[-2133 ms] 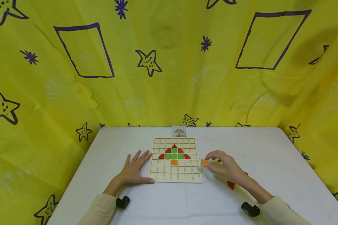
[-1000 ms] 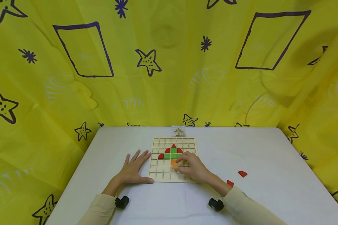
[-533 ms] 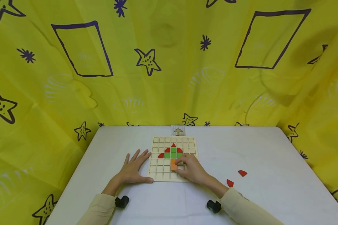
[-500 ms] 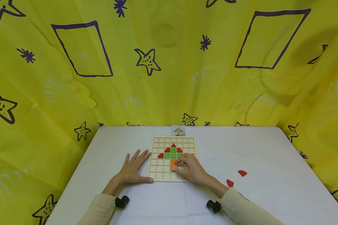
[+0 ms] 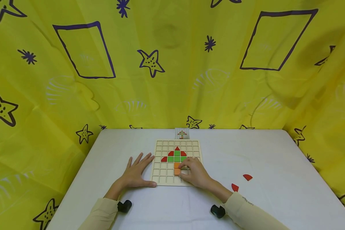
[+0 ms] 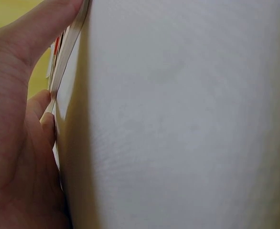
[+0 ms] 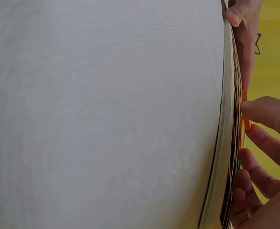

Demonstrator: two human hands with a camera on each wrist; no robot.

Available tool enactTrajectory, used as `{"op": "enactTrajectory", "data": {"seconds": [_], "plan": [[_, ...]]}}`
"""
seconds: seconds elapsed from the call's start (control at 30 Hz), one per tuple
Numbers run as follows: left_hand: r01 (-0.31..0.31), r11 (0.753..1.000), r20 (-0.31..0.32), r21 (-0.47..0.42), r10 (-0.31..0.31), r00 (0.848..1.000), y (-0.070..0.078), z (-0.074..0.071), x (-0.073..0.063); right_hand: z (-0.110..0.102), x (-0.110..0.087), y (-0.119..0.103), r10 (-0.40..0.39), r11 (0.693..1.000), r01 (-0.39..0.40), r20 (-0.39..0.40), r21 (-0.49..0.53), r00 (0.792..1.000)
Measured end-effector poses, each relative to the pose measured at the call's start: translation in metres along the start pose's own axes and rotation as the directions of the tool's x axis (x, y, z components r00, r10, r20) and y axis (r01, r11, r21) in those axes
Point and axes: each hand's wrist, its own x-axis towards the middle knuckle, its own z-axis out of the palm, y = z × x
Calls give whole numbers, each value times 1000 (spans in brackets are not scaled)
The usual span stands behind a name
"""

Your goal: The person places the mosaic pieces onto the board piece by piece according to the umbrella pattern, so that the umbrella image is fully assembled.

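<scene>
A pale wooden grid board (image 5: pixel 162 180) lies on the white table in the head view. My left hand (image 5: pixel 136 175) rests at its left side with fingers spread, the thumb touching the front-left corner. My right hand (image 5: pixel 197 172) pinches an orange square tile (image 5: pixel 176 172) between thumb and finger, just below another orange square tile (image 5: pixel 176 165) set in the board. The right wrist view shows the pinched tile (image 7: pixel 247 121) slightly raised from the surface. Above are green square tiles (image 5: pixel 177 153), a red triangle (image 5: pixel 177 148) and red quarter-circle tiles (image 5: pixel 164 159). My right hand hides part of the board's right side.
Two loose red quarter-circle tiles, one farther back (image 5: pixel 247 177) and one nearer (image 5: pixel 234 187), lie right of the board. A small pattern card (image 5: pixel 182 133) touches or nearly touches the board's back edge. A yellow curtain (image 5: pixel 172 95) hangs behind the table.
My right hand has carried the orange tile leftward from beside the board onto the grid, under the other orange tile, and lowered it there. My left hand has stayed put.
</scene>
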Motion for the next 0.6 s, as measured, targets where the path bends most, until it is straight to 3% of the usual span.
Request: {"op": "enactTrajectory", "data": {"seconds": [0.6], "plan": [[-1, 1000, 7, -1, 1, 1000, -1, 0, 0, -3, 0, -3, 16, 1000, -16, 20, 14, 1000]]}}
